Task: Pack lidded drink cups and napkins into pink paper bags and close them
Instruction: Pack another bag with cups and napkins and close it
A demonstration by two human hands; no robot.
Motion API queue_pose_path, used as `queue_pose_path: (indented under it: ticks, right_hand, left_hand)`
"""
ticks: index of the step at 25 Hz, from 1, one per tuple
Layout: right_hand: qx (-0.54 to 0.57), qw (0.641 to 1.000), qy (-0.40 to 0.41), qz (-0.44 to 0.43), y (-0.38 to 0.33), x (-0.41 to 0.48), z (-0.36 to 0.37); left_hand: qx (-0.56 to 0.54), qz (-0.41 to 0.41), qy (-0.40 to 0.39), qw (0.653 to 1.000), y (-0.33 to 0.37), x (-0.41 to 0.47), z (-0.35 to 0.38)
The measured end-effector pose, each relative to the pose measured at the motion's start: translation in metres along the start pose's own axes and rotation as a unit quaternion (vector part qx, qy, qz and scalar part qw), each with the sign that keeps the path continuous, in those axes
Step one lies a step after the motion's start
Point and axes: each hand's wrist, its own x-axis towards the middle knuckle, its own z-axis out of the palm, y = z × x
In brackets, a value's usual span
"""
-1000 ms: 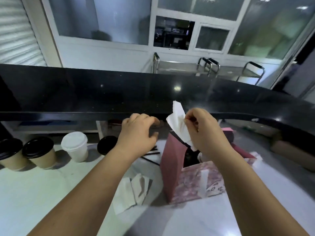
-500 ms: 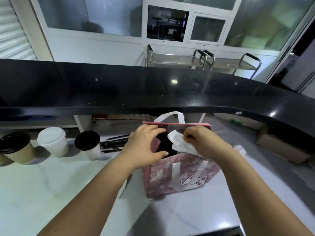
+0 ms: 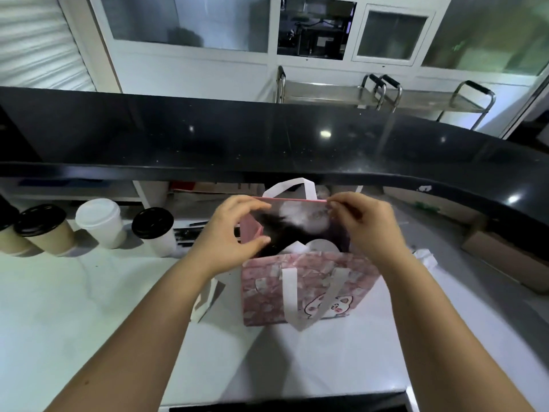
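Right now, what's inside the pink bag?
Inside the pink patterned paper bag, a round white cup lid shows, with a blurry white thing, maybe a napkin, behind it. Whatever sits under the lid, and the bag's bottom, is hidden by the front wall and shadow.
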Motion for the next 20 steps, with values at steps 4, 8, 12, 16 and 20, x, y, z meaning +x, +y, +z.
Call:
queue_pose_path:
  ticks: [4, 8, 12, 16, 20]
  right_hand:
    - [0.129, 0.987, 0.056, 0.073, 0.047, -0.039, -0.029]
    - [0.325, 0.931, 0.017, 0.162, 0.084, -0.078, -0.028]
    - [0.414, 0.884, -0.072, 0.205, 0.108, -0.094, -0.021]
    - [0.391, 0.878, -0.139, 0.24, 0.12, -0.11, -0.015]
    - [0.359, 0.889, -0.108, 0.262, 0.117, -0.12, 0.009]
  left_hand:
    - [-0.095, -0.039, 0.159, 0.982, -0.003, -0.02, 0.016]
    - [-0.235, -0.057, 0.169, 0.955, -0.01, -0.055, 0.036]
    - [-0.216, -0.078, 0.121, 0.966, -0.018, -0.068, 0.052]
    - [-0.207, -0.194, 0.124, 0.951, -0.032, -0.084, 0.068]
    - [-0.228, -0.252, 0.1, 0.935, -0.045, -0.092, 0.08]
